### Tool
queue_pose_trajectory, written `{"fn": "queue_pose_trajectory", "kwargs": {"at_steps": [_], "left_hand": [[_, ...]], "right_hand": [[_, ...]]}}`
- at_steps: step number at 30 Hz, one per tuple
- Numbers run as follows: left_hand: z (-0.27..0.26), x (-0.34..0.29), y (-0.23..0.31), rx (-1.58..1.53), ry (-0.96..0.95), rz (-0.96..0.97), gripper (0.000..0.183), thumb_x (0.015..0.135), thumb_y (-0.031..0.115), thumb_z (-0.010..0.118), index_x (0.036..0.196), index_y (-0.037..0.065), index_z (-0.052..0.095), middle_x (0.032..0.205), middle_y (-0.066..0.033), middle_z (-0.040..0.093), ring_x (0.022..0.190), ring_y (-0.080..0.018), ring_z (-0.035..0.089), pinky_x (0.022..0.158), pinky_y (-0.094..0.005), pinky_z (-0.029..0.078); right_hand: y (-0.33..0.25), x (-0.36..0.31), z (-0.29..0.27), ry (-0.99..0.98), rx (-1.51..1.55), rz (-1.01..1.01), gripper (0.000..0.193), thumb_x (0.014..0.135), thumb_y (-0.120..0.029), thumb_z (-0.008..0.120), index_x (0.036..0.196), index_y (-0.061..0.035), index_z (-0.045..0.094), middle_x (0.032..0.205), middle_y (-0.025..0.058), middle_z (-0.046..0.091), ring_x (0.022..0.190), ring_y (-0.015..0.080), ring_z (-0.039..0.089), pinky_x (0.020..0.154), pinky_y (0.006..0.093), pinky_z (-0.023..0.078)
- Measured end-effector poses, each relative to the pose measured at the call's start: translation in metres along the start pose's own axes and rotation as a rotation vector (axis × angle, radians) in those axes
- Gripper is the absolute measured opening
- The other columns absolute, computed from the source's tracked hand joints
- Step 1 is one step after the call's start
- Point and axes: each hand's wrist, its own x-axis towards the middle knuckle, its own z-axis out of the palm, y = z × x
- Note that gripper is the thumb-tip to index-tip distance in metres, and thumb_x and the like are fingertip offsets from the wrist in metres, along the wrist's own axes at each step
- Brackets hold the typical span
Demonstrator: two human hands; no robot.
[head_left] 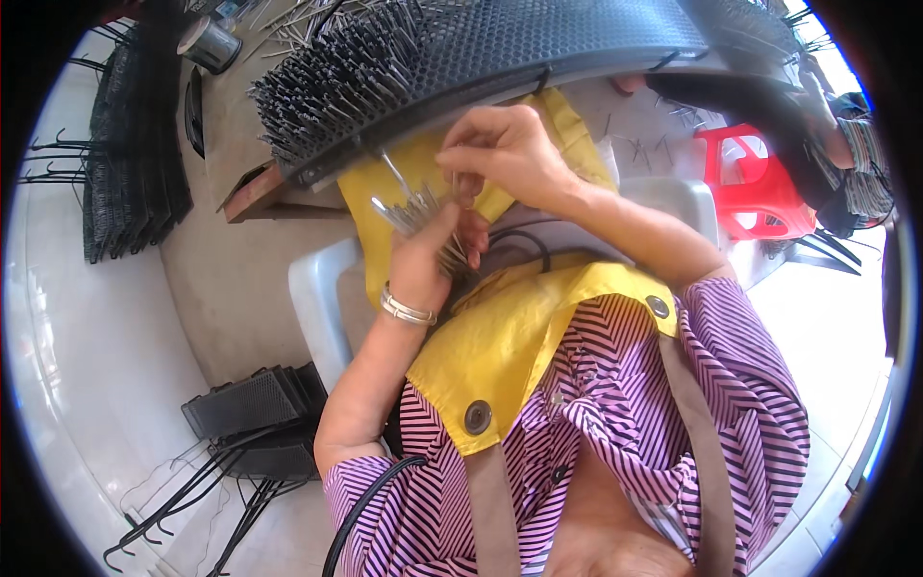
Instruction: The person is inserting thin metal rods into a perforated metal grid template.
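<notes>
My left hand (430, 252) grips a bundle of thin metal pins (409, 210) that fan out to the upper left. My right hand (502, 149) is above it, fingers pinched on one pin at the top of the bundle, just under a curved black perforated panel (538, 43). Several pins stick through the panel's left part like bristles (322, 87). A silver bracelet (408, 310) sits on my left wrist. A yellow apron (510, 332) covers my lap under both hands.
A stack of black wire racks (135, 163) stands at the left. A metal can (209, 43) is at the top left. A red plastic stool (755, 178) is at the right. Black perforated panels and hooked rods (252, 413) lie on the floor at the lower left. I sit on a pale plastic chair (317, 293).
</notes>
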Motion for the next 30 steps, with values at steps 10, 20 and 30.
{"fn": "queue_pose_trajectory", "kwargs": {"at_steps": [10, 20, 30], "left_hand": [[-0.003, -0.002, -0.006, 0.028, -0.008, -0.019, 0.019, 0.082, 0.013, 0.054, 0.093, -0.003, 0.055, 0.073, -0.0135, 0.060, 0.059, -0.0194, 0.057, 0.047, -0.0252, 0.043], [-0.005, -0.002, -0.007, 0.056, -0.057, -0.030, 0.018, 0.083, 0.015, 0.053, 0.091, -0.001, 0.057, 0.075, -0.0137, 0.060, 0.062, -0.0197, 0.058, 0.049, -0.0254, 0.045], [-0.005, -0.001, -0.007, 0.074, -0.044, -0.067, 0.019, 0.082, 0.015, 0.054, 0.089, -0.002, 0.057, 0.077, -0.0149, 0.060, 0.064, -0.0203, 0.059, 0.052, -0.0257, 0.046]], "right_hand": [[-0.028, 0.076, -0.039, 0.431, -0.019, -0.556, 0.006, 0.080, -0.003, 0.057, 0.076, 0.0010, 0.054, 0.057, 0.0006, 0.053, 0.051, 0.0050, 0.050, 0.045, 0.0194, 0.040], [-0.024, 0.103, -0.031, 0.534, -0.493, -0.958, 0.010, 0.075, -0.002, 0.063, 0.073, 0.0001, 0.053, 0.056, 0.0041, 0.055, 0.049, 0.0061, 0.050, 0.044, 0.0226, 0.039], [-0.007, 0.114, -0.029, 0.244, -1.044, -0.854, 0.017, 0.077, -0.021, 0.060, 0.086, -0.0060, 0.061, 0.067, 0.0174, 0.058, 0.061, 0.0332, 0.056, 0.054, 0.0372, 0.046]]}}
